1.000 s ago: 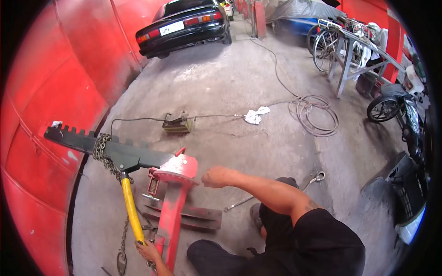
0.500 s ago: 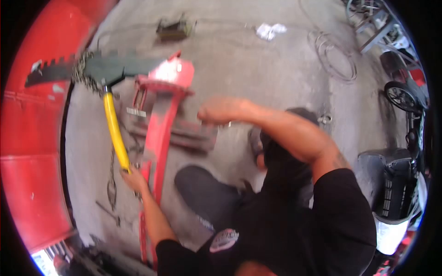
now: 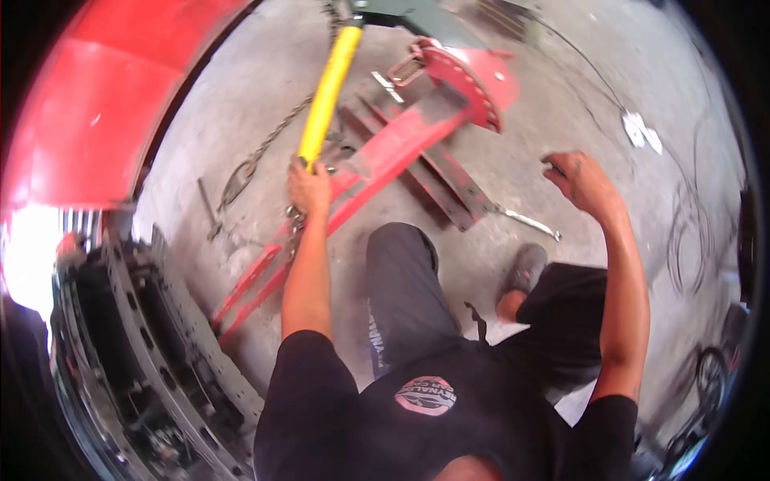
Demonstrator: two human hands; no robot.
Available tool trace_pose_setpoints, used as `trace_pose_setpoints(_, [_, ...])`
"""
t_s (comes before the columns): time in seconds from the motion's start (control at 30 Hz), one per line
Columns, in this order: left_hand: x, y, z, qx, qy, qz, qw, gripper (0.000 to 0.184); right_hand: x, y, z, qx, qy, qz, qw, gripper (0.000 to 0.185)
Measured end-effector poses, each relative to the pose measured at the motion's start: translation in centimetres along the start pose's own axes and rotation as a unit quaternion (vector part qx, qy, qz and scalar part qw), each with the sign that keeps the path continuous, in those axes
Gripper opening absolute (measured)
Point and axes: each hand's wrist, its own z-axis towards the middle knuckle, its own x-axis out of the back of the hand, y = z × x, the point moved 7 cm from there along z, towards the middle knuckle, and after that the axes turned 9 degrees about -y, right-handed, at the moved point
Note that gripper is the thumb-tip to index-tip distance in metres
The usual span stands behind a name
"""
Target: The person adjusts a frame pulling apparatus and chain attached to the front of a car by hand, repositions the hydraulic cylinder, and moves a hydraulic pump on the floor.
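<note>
Where the grey floor (image 3: 233,88) lies between a red wall (image 3: 120,112) and the person's bent legs (image 3: 401,280), a red steel frame (image 3: 393,148) slants from lower left to upper right. Its paint is scuffed and greyed, and its upper end carries a curved plate with a row of holes along the rim, slightly blurred. A dark grey arm (image 3: 413,16) joins the plate and is cut off by the top edge. From that arm a smooth, bright yellow tube (image 3: 327,100) runs down, left of the frame. A dark steel base bar (image 3: 441,180) crosses beneath the frame. Left of the tube, a chain (image 3: 281,128) trails over the floor, its upper part passing behind the tube.

The left hand (image 3: 310,188) wraps the tube's lower end, hiding its tip; metal fittings by the wrist are hard to make out. The right hand (image 3: 585,184) hangs well apart, right of the frame, fingers loosely bent and parted, palm hidden. Smallest is a wrench (image 3: 529,222) near the bar's end.
</note>
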Motion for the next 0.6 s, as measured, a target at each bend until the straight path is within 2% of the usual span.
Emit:
trace_pose_setpoints(0.13, [-0.4,-0.7,0.0,-0.022,0.029,-0.005,0.999,0.054,0.1,-2.1,0.2,0.025,-0.001,0.011,1.0,0.021])
trace_pose_setpoints(0.6, [0.3,-0.5,-0.3,0.022,-0.026,-0.039,0.999,0.057,-0.3,-2.9,1.3,0.036,-0.022,0.0,0.999,0.017])
